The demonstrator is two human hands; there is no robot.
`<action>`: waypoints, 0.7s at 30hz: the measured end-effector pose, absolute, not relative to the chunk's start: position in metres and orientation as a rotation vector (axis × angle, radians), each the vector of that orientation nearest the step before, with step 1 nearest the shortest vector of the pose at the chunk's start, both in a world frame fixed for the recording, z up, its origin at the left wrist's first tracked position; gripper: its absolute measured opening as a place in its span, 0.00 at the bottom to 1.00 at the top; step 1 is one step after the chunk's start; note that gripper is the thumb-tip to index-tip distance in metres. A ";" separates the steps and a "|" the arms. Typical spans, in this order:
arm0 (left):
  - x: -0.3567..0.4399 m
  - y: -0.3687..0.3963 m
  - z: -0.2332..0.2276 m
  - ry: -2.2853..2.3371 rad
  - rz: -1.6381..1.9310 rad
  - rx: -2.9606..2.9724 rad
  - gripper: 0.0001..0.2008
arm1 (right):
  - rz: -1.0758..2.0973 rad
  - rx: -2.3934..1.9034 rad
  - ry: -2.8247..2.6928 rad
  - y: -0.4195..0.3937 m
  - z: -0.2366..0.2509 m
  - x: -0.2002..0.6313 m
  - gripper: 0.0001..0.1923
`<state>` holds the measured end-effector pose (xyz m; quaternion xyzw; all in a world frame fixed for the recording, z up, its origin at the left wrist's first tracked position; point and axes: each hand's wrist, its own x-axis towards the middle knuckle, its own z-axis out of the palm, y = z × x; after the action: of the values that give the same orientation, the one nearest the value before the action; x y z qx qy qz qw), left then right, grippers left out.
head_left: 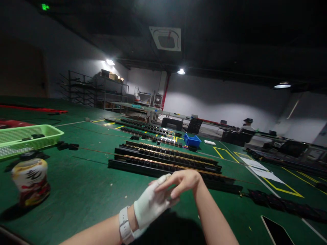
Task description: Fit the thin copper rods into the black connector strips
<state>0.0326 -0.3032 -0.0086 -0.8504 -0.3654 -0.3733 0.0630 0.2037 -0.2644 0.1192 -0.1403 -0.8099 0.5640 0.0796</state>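
Observation:
Over the front of the green table, my two hands meet. My left hand (150,206) wears a white glove (146,211), with a pale watch strap at the wrist. Its fingers stretch up and to the right, partly hidden behind the other hand. Bare and bent at the wrist, my right hand (182,182) has its fingers closed on the gloved fingers. Just beyond both hands lie long black rails (153,168) with thin copper-coloured rods (163,161) along them.
A green basket (55,132) and a jar with a printed label (32,183) stand left. A phone (277,231) lies front right, near a black cable-like bundle (286,204). Farther back are a blue bin (192,140) and white sheets (260,170). A person (246,127) sits in the distance.

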 end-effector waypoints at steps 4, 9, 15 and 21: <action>-0.001 -0.287 -0.015 -1.078 -1.930 -3.136 0.31 | 1.120 -0.645 -2.166 -0.223 0.114 0.237 0.49; -0.059 -0.219 -0.009 -1.659 -1.243 -2.392 0.41 | 0.077 -1.324 -2.218 -0.196 0.034 0.181 0.40; -0.067 -0.185 -0.031 -1.480 -0.703 -2.330 0.41 | -0.202 -1.469 -2.375 -0.189 -0.023 0.133 0.39; -0.065 -0.176 -0.050 -1.473 -0.726 -2.360 0.39 | -0.228 -1.447 -2.357 -0.182 -0.032 0.133 0.38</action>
<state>-0.0648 -0.1757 -0.0499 -0.8135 -0.5079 -0.2503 0.1328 0.1328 -0.1824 -0.0318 -0.5128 -0.8351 -0.0807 0.1823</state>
